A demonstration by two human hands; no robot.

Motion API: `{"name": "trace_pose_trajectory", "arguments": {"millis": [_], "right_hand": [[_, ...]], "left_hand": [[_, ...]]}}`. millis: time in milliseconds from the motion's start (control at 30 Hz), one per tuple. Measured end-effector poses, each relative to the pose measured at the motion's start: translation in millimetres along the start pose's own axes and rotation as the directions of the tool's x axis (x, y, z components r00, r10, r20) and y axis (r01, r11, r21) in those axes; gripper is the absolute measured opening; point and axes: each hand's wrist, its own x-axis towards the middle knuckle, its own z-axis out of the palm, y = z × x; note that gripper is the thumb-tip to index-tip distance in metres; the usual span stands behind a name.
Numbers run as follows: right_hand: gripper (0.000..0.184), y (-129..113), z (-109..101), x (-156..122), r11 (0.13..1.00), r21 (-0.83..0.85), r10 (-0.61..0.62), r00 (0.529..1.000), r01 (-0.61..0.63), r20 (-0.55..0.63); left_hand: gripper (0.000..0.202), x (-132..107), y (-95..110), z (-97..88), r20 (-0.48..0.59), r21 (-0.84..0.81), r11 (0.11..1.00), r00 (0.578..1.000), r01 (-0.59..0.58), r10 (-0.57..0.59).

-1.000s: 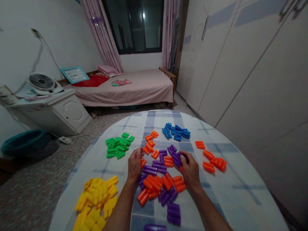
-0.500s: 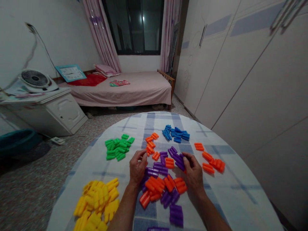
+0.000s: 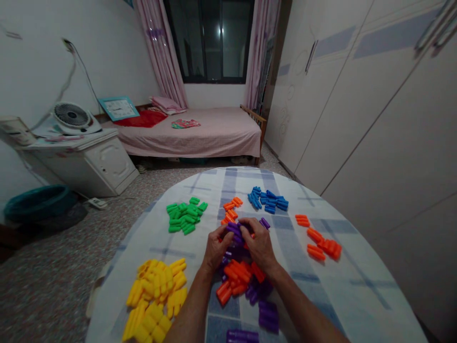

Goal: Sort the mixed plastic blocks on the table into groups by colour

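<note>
Both hands meet over a mixed heap of orange and purple plastic blocks (image 3: pixel 240 278) in the middle of a round table (image 3: pixel 350 295). My left hand (image 3: pixel 215 247) and my right hand (image 3: pixel 259 243) are curled together around a cluster of purple blocks (image 3: pixel 234 231), fingers closed on them. More purple blocks (image 3: pixel 267 315) lie near the front edge. Sorted piles sit around: yellow blocks (image 3: pixel 153 297) front left, green blocks (image 3: pixel 185 216) back left, blue blocks (image 3: pixel 268 201) at the back, orange blocks (image 3: pixel 321 244) on the right.
The table carries a white cloth with blue checks. Behind it stand a bed (image 3: pixel 200 133) with a pink cover, a white cabinet (image 3: pixel 85 162) with a fan (image 3: pixel 73 116) on top, and a teal basin (image 3: pixel 35 202) on the floor. White wardrobe doors (image 3: pixel 374 109) run along the right.
Both hands moved inward from the sides of the heap and came together, gathering purple blocks between them. The camera view shifted slightly.
</note>
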Motion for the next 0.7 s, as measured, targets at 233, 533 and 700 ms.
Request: {"name": "trace_pose_trajectory", "arguments": {"millis": [233, 533, 700], "right_hand": [[0.024, 4, 5, -5, 1.000, -0.005, 0.012, 0.999, -0.012, 0.032], [0.036, 4, 1, -15, 0.988, 0.043, 0.137, 0.978, -0.146, 0.156], [0.026, 3, -9, -19, 0.984, 0.071, 0.158, 0.981, -0.166, 0.113]], "left_hand": [[0.025, 4, -2, -1.0, -0.054, -0.098, 0.994, 0.997, 0.054, -0.060], [0.028, 5, 3, -4.5, -0.071, -0.131, 0.990, 0.996, 0.047, -0.057], [0.027, 5, 4, -5.2, -0.136, -0.232, 0.972, 0.988, 0.033, -0.066]]}}
